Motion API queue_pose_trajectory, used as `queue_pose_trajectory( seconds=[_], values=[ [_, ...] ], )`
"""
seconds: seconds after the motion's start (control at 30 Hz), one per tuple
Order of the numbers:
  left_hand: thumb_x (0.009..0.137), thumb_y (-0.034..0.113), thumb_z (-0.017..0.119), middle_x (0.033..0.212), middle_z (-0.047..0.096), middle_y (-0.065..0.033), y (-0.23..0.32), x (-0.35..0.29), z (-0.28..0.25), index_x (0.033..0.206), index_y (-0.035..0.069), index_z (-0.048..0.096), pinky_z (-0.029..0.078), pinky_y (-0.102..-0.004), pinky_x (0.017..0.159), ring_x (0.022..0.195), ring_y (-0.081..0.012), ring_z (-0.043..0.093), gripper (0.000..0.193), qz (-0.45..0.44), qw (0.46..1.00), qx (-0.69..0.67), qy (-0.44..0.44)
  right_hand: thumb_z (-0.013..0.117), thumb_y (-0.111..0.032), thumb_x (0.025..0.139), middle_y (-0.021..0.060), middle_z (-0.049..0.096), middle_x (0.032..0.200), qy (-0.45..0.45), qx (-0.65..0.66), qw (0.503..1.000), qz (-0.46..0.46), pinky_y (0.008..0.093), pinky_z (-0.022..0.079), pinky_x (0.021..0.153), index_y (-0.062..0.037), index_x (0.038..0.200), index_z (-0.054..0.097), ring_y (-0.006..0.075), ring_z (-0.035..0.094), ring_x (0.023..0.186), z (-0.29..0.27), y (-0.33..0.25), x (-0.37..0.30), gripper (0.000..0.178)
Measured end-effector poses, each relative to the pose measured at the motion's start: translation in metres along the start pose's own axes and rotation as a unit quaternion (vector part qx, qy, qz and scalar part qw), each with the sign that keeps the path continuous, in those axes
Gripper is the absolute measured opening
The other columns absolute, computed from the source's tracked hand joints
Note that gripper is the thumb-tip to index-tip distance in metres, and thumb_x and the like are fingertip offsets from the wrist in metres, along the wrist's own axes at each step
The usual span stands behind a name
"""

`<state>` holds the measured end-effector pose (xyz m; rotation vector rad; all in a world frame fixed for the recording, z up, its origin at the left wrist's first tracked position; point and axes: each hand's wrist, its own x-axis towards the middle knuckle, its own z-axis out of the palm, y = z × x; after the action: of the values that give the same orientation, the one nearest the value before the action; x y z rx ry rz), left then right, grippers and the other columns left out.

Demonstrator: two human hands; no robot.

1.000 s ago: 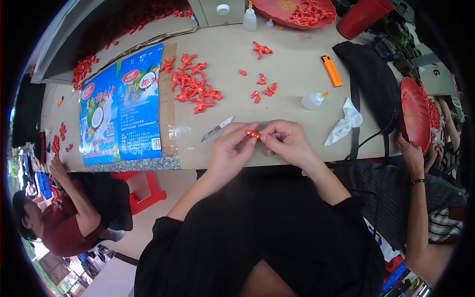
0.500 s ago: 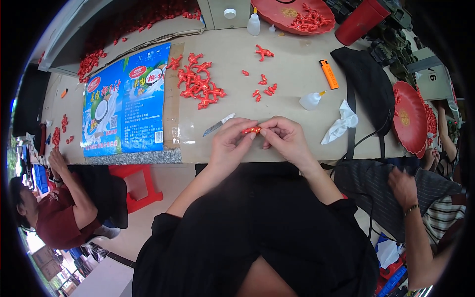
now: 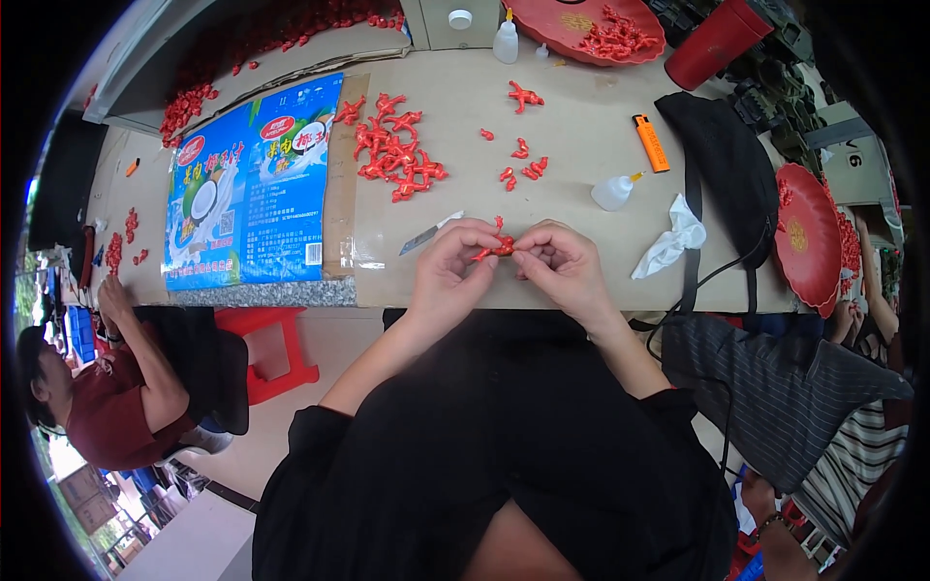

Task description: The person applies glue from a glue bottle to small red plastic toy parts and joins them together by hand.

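Observation:
A small glossy red figurine (image 3: 505, 247) is held just above the near edge of the table, with thin limbs sticking out of it. My left hand (image 3: 453, 269) pinches it between thumb and fingers. From the other side, the closed fingertips of my right hand (image 3: 564, 273) grip its right end, partly covering it. A utility knife (image 3: 422, 239) lies just beyond my left hand. Past my hands are several small red pieces (image 3: 531, 170) and one larger red figurine (image 3: 524, 96). A heap of similar red figurines (image 3: 397, 150) lies to their left.
To the right lie a white glue bottle (image 3: 611, 194), an orange lighter (image 3: 650, 143), a crumpled tissue (image 3: 672, 238) and a black bag (image 3: 728, 179). Flattened blue cardboard (image 3: 254, 194) covers the left. A red tray (image 3: 542, 39) and red tumbler (image 3: 719, 41) stand behind. Co-workers sit on both sides.
The red figurine has been turned between my fingertips, so a limb now points up. The view has shifted slightly. At right, the co-worker's arm has moved down.

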<state>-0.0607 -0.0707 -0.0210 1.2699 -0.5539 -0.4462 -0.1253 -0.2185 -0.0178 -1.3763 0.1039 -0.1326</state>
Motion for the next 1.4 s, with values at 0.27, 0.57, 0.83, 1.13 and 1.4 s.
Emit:
queue_pose_trajectory(
  seconds=[0.27, 0.57, 0.83, 1.13, 1.4],
  values=[
    [0.076, -0.011, 0.049, 0.101, 0.042, -0.0082, -0.004, 0.002, 0.000, 0.089, -0.001, 0.050, 0.042, -0.0257, 0.081, 0.094, -0.0143, 0.048, 0.017, 0.021, 0.999, -0.016, -0.018, 0.055, 0.005, 0.076, 0.0043, 0.050, 0.083, 0.001, -0.037, 0.999, -0.020, 0.0179, 0.046, 0.060, 0.0025, 0.083, 0.054, 0.0074, 0.053, 0.069, -0.002, -0.002, -0.003, 0.007],
    [0.078, -0.009, 0.049, 0.102, 0.043, -0.0084, -0.004, 0.000, -0.005, 0.094, -0.002, 0.049, 0.044, -0.0264, 0.078, 0.089, -0.0145, 0.051, 0.018, 0.016, 1.000, 0.007, 0.022, 0.060, 0.000, 0.074, 0.0007, 0.051, 0.078, 0.014, -0.066, 0.997, -0.024, 0.0176, 0.039, 0.055, -0.0011, 0.080, 0.053, 0.0034, 0.047, 0.064, 0.000, -0.015, -0.008, 0.009],
    [0.080, -0.004, 0.050, 0.103, 0.051, -0.0083, 0.016, 0.018, -0.001, 0.108, -0.002, 0.045, 0.045, -0.0275, 0.079, 0.089, -0.0138, 0.053, 0.029, -0.098, 0.990, -0.094, 0.037, 0.070, -0.003, 0.064, 0.0079, 0.045, 0.094, 0.329, -0.261, 0.876, -0.236, 0.0246, 0.040, 0.071, -0.0026, 0.101, 0.040, 0.0136, 0.048, 0.082, -0.067, -0.016, -0.016, 0.047],
    [0.079, -0.002, 0.051, 0.102, 0.050, -0.0093, 0.046, 0.066, -0.004, 0.108, -0.002, 0.045, 0.043, -0.0293, 0.082, 0.090, -0.0161, 0.052, 0.030, -0.157, 0.975, -0.148, 0.048, 0.069, -0.009, 0.064, 0.0194, 0.043, 0.116, 0.231, -0.303, 0.913, -0.146, 0.0333, 0.038, 0.087, 0.0018, 0.119, 0.030, 0.0278, 0.047, 0.104, -0.052, -0.017, 0.002, 0.069],
    [0.078, -0.003, 0.050, 0.098, 0.051, -0.0123, 0.060, 0.128, 0.036, 0.106, -0.005, 0.045, 0.043, -0.0264, 0.080, 0.088, -0.0173, 0.053, 0.029, -0.205, 0.973, -0.093, 0.045, 0.058, -0.004, 0.072, 0.0144, 0.054, 0.097, 0.284, -0.302, 0.904, -0.107, 0.0326, 0.042, 0.078, -0.0002, 0.104, 0.047, 0.0260, 0.054, 0.090, -0.056, -0.005, 0.003, 0.034]
  ],
)
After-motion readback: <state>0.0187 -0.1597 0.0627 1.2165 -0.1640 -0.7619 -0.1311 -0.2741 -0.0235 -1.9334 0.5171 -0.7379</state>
